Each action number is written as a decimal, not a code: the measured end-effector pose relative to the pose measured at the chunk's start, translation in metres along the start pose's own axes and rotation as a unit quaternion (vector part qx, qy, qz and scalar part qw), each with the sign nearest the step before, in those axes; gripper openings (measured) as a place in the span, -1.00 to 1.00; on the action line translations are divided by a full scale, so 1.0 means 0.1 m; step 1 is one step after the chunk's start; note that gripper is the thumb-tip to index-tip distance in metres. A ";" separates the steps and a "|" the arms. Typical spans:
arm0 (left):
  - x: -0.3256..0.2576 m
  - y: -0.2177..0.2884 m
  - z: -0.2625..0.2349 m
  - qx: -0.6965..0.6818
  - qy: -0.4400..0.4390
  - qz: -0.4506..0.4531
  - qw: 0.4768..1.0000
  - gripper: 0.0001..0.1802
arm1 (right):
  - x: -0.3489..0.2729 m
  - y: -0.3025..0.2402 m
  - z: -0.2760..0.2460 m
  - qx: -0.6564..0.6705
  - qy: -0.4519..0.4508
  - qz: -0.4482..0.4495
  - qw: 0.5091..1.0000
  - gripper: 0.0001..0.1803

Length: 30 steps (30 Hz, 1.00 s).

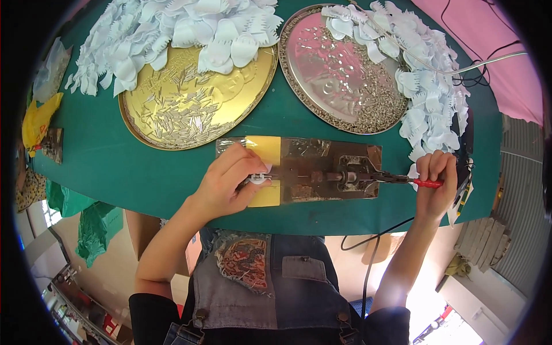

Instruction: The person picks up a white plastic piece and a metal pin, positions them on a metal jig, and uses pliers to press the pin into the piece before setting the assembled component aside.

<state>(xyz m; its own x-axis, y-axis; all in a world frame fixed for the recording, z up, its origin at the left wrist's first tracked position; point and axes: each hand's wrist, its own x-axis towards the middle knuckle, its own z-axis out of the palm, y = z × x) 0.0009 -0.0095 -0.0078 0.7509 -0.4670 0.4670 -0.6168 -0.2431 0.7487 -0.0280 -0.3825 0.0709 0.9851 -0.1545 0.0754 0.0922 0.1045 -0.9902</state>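
Observation:
My left hand (221, 183) pinches a small white plastic hair claw clip piece (259, 179) at the left tip of a hand-lever press (345, 177). Fingers and thumb hide part of the piece. At the other end, my right hand (438, 179) is wrapped round the red lever handle (425, 183). The press lies sideways on a brown base plate, with a yellow strip (264, 195) under its left part. Beyond it is a gold round tray (244, 98) with loose thin metal pins (184, 118). A silver round tray (305, 66) beside it holds many small metal springs (371, 115).
White toothed clip halves are heaped at the far left (172, 29) and along the right (428, 103), partly over both trays. A pale cable (460, 70) crosses the right heap. Green plastic bags (100, 227) hang at the green table's (161, 184) left edge. A black cord (374, 247) hangs near my right forearm.

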 end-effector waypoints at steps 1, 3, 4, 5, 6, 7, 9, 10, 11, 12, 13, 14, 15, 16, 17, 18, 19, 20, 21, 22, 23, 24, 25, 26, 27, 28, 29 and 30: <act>0.02 0.01 -0.02 -0.002 -0.004 0.004 1.000 -0.68 | -0.01 0.07 -0.09 0.087 0.028 0.033 0.995 -0.63; 0.04 0.02 -0.01 0.004 0.001 0.008 1.000 -0.66 | -0.03 0.20 -0.16 0.142 0.039 0.050 0.988 -0.66; 0.05 0.02 0.01 0.006 0.007 0.016 1.000 -0.65 | -0.02 0.22 -0.05 0.124 0.086 -0.022 0.988 -0.65; 0.07 0.00 0.02 0.007 0.006 0.015 1.000 -0.65 | -0.02 0.22 0.10 0.106 0.133 -0.094 0.981 -0.64; 0.06 -0.02 0.02 0.008 0.004 0.018 1.000 -0.66 | -0.05 -0.05 0.46 -0.079 0.048 -0.146 0.985 -0.66; 0.04 -0.03 0.01 0.005 -0.002 0.024 1.000 -0.66 | -0.13 -0.17 1.01 -0.385 0.039 -0.141 0.911 -0.61; 0.00 0.04 -0.03 0.007 -0.006 0.022 1.000 -0.67 | -0.05 -0.15 0.93 -0.183 0.032 -0.086 0.979 -0.64; 0.05 0.00 -0.02 0.020 0.003 0.023 1.000 -0.67 | -0.08 -0.16 0.81 -0.221 -0.022 -0.073 0.972 -0.61; 0.05 -0.02 0.01 0.004 0.018 0.007 1.000 -0.69 | -0.04 -0.18 0.74 -0.224 -0.014 -0.069 0.972 -0.60; 0.05 -0.01 0.01 0.004 0.015 0.015 1.000 -0.68 | -0.10 -0.21 0.68 -0.229 -0.003 -0.055 0.972 -0.59; 0.06 -0.02 0.01 0.004 0.013 0.023 1.000 -0.68 | -0.07 -0.21 0.62 -0.203 0.007 -0.056 0.977 -0.59; 0.03 -0.03 0.02 -0.001 0.018 0.024 1.000 -0.68 | -0.06 -0.19 0.53 -0.164 0.029 -0.044 0.985 -0.59; 0.03 -0.02 0.02 -0.003 0.018 0.023 1.000 -0.68 | -0.04 -0.19 0.42 -0.125 0.054 -0.033 0.990 -0.59; 0.03 -0.02 0.01 -0.001 0.010 0.018 1.000 -0.68 | -0.03 -0.17 0.30 -0.074 0.059 -0.011 0.995 -0.61; 0.03 -0.02 -0.01 0.001 0.001 0.014 1.000 -0.69 | -0.02 -0.12 0.19 0.007 0.082 0.003 0.997 -0.62; 0.03 -0.01 -0.01 0.000 0.001 0.013 1.000 -0.69 | 0.00 -0.05 0.14 0.088 0.105 0.017 0.990 -0.63; 0.03 0.00 -0.01 0.001 0.000 0.004 1.000 -0.69 | 0.00 0.01 0.12 0.146 0.133 0.034 0.980 -0.64; 0.03 0.01 -0.01 0.002 -0.002 -0.005 1.000 -0.68 | -0.02 0.01 0.11 0.146 0.133 0.034 0.980 -0.64; 0.03 0.00 -0.01 0.002 -0.003 -0.007 1.000 -0.68 | -0.03 -0.05 0.28 0.083 0.116 -0.032 0.989 -0.64; 0.04 -0.02 0.00 0.002 -0.002 0.005 1.000 -0.68 | -0.06 -0.09 0.50 0.018 0.100 -0.098 0.990 -0.64; 0.02 -0.04 0.01 0.005 -0.001 0.016 1.000 -0.68 | -0.11 -0.05 0.84 -0.382 0.083 -0.191 0.900 -0.62; 0.03 -0.03 0.01 0.004 -0.002 0.017 1.000 -0.68 | -0.04 -0.10 1.05 -0.171 0.151 -0.094 0.969 -0.60; 0.04 -0.01 0.02 0.001 0.010 0.013 1.000 -0.68 | -0.05 -0.10 1.03 -0.172 0.152 -0.095 0.969 -0.60; 0.04 -0.01 0.03 -0.001 0.021 0.010 1.000 -0.68 | -0.08 -0.09 0.98 -0.194 0.120 -0.109 0.968 -0.59; 0.04 -0.01 0.03 -0.001 0.022 0.009 1.000 -0.68 | -0.10 -0.08 0.93 -0.214 0.084 -0.123 0.965 -0.58; 0.05 -0.01 0.02 -0.004 0.017 0.011 1.000 -0.68 | -0.11 -0.10 0.89 -0.220 0.077 -0.107 0.967 -0.59; 0.05 -0.01 0.02 -0.007 0.013 0.012 1.000 -0.69 | -0.08 -0.10 0.85 -0.220 0.075 -0.106 0.967 -0.59; 0.04 -0.02 0.03 -0.009 0.013 0.012 1.000 -0.69 | -0.04 -0.09 0.79 -0.189 0.059 -0.122 0.972 -0.59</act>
<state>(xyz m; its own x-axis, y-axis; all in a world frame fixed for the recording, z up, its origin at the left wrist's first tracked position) 0.0045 -0.0134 -0.0084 0.7413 -0.4506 0.4974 -0.6311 -0.2158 0.7451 -0.0217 -0.3050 0.0887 0.9147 -0.2436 0.3224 0.2398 -0.3150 -0.9183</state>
